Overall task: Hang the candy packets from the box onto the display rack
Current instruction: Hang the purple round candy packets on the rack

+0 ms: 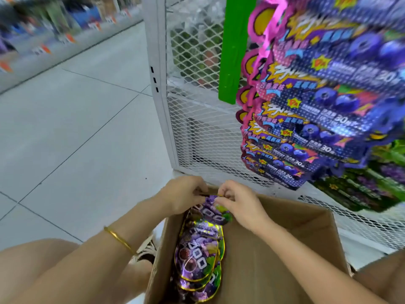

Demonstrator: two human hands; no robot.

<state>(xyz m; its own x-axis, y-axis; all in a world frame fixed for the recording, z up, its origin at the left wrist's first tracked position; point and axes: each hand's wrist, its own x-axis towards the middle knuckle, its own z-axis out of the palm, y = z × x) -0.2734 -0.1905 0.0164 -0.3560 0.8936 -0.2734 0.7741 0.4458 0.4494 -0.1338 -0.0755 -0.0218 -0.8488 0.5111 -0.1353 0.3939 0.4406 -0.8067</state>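
Note:
An open cardboard box (295,238) sits on the floor between my knees. Along its left side lies a row of purple grape candy packets (200,255) with gold edges. My left hand (186,194) and my right hand (238,202) meet at the far end of that row, and the fingers of both pinch the top of the farthest purple packet (211,201). The white mesh display rack (197,132) stands just behind the box, with several blue-and-pink blueberry packets (306,128) hanging at the upper right.
Green packets (377,183) hang low on the rack at the right. A green upright strip (235,51) is fixed to the mesh. Grey tiled aisle floor (76,128) stretches left, with blurred store shelves (54,25) at the far side. A sandal (149,249) shows beside the box.

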